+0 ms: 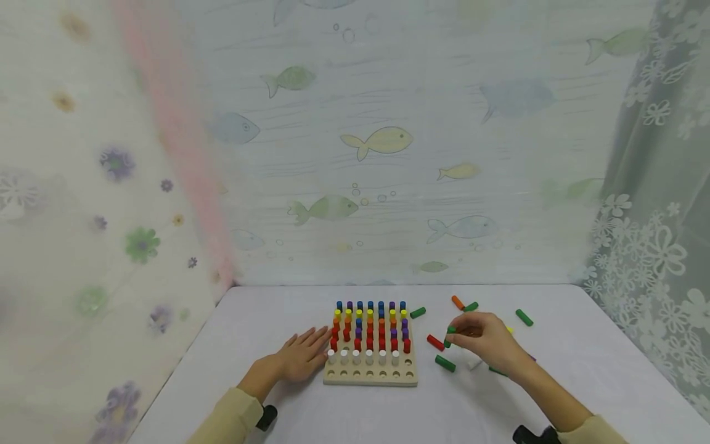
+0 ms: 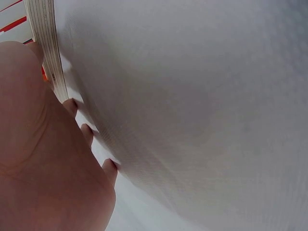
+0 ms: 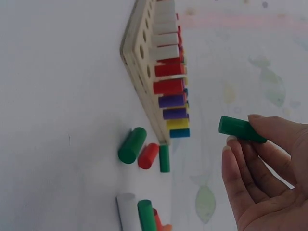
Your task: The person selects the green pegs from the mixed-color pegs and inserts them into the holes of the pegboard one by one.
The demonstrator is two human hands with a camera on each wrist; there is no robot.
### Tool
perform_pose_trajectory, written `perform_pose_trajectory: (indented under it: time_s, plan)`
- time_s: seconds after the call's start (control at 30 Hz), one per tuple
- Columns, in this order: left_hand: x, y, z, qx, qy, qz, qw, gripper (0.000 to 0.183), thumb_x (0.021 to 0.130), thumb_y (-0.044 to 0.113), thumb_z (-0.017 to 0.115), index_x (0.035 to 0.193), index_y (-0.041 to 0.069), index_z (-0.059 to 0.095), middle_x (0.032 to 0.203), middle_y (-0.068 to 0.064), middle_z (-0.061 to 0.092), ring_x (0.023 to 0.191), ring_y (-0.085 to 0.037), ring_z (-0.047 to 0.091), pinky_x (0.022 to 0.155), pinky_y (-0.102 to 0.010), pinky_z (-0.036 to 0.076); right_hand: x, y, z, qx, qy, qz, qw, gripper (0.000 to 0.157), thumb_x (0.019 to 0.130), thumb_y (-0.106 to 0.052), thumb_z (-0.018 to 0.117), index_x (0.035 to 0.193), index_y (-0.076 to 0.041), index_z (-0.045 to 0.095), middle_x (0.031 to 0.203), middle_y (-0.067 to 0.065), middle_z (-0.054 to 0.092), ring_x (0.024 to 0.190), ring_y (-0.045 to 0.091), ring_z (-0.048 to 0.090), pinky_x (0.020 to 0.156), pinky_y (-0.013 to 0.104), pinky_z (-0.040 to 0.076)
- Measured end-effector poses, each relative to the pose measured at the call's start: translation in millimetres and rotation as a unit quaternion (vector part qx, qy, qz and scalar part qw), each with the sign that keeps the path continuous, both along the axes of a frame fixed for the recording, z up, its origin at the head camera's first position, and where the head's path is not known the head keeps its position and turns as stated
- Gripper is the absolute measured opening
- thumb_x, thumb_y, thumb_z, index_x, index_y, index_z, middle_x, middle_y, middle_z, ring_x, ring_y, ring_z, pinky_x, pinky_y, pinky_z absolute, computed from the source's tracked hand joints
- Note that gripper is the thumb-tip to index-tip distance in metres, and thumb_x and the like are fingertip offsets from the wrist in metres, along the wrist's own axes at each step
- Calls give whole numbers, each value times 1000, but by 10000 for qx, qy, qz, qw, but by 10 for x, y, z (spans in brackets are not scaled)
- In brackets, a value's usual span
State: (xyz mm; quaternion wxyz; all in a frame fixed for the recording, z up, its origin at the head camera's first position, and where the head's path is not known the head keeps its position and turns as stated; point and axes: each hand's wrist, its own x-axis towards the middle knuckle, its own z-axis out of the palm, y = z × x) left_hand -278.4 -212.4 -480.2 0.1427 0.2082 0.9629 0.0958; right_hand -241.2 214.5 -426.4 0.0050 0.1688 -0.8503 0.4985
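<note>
A wooden pegboard (image 1: 370,382) stands on the table with rows of blue, yellow, orange, red, purple and white pegs in its holes. The nearest row of holes holds no pegs, and the white row has a bare hole at its right end. My left hand (image 1: 302,356) lies flat with fingers straight along the board's left side; the left wrist view catches the board's layered edge (image 2: 46,45) by the fingers. To the right of the board, my right hand (image 1: 490,340) pinches a green peg (image 3: 237,127) between thumb and fingertips, raised above the table in the right wrist view.
Loose pegs lie right of the board: a red peg (image 1: 436,343), a green peg (image 1: 445,363) in front of it, a white peg (image 1: 474,364) partly under my right hand, an orange peg (image 1: 457,302) farther back, and another green peg (image 1: 524,317) far right. A fish-patterned curtain (image 1: 383,246) hangs behind.
</note>
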Motion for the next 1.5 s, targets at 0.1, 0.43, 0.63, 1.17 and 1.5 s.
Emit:
perform_pose_trajectory:
  time_s: [0.1, 0.43, 0.63, 1.17, 1.5]
  plan:
    - [6, -1, 0, -4, -21, -8, 10000, 67, 108, 51, 36, 164, 16, 24, 171, -5, 21, 157, -34, 15, 123, -64, 11, 10, -51, 2, 33, 12, 116, 9999, 27, 92, -21, 78, 108, 0, 72, 99, 5, 73, 90, 19, 70, 77, 27, 57]
    - [14, 3, -1, 51, -12, -14, 10000, 65, 108, 47, 39, 163, 15, 27, 170, -5, 24, 157, -33, 17, 123, -63, 12, 28, -211, -29, -23, -140, 274, 9995, 25, 92, -24, 78, 106, -3, 72, 98, 4, 73, 90, 21, 70, 76, 25, 58]
    - [7, 1, -29, 132, 8, -28, 9999, 67, 108, 51, 37, 164, 16, 26, 170, -5, 23, 157, -34, 16, 123, -64, 11, 19, -310, -64, 90, 65, 403, 9991, 20, 92, -23, 78, 103, -6, 73, 96, 1, 73, 90, 19, 69, 79, 23, 57]
    - [-33, -29, -63, 102, -1, -24, 9999, 69, 108, 52, 37, 164, 16, 25, 171, -5, 22, 157, -34, 15, 123, -64, 10, -7, -631, -125, 7, 78, 683, 9976, 24, 93, -21, 76, 108, -2, 72, 100, 1, 73, 91, 18, 70, 80, 21, 57]
    - [73, 48, 105, -1, -4, 51, 10000, 64, 108, 45, 42, 163, 14, 29, 169, -4, 26, 156, -32, 19, 123, -62, 15, 5, -836, -119, -41, 219, 816, 9964, 19, 92, -18, 78, 105, -5, 73, 97, 0, 72, 90, 16, 67, 80, 22, 57]
